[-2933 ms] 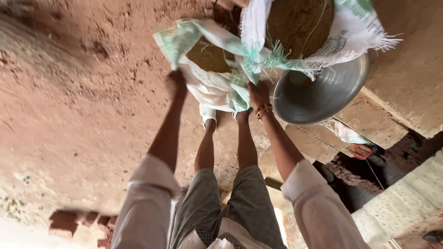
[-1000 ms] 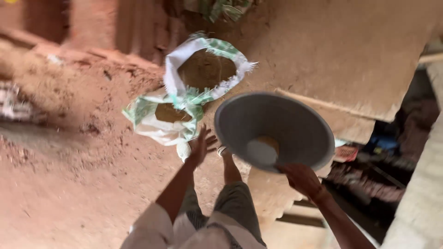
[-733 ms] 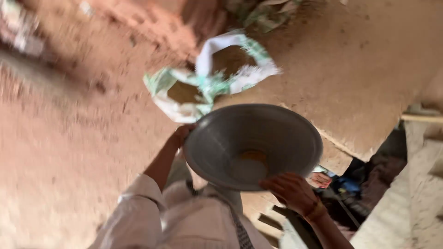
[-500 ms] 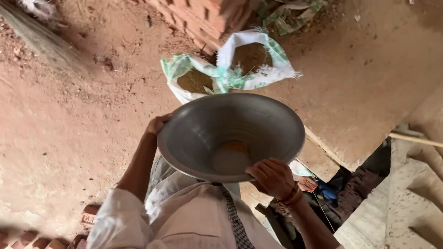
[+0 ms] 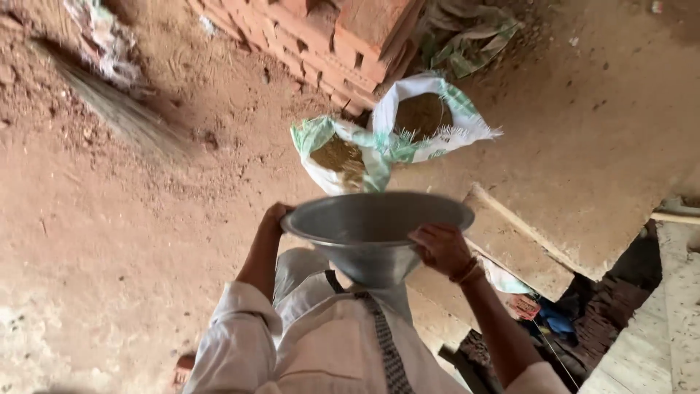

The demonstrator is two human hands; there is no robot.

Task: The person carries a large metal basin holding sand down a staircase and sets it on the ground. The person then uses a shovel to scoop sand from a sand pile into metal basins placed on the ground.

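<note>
I saw the pan (image 5: pixel 375 233) held level in front of the chest, just short of the sacks (image 5: pixel 394 135), rim up so it could carry its load. The left hand (image 5: pixel 275 217) curled closed over the pan's left rim. The right hand (image 5: pixel 441 248) clamped its right rim, fingers (image 5: pixel 426 235) hooked over the edge; opposed grips kept the pan balanced.

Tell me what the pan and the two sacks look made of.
Pan: likely metal, dull grey with a soft sheen and thin rolled rim; both hands hold that rim. Sacks: seemingly woven plastic, white with green print, frayed threads along the open mouths, brown granular fill.
</note>
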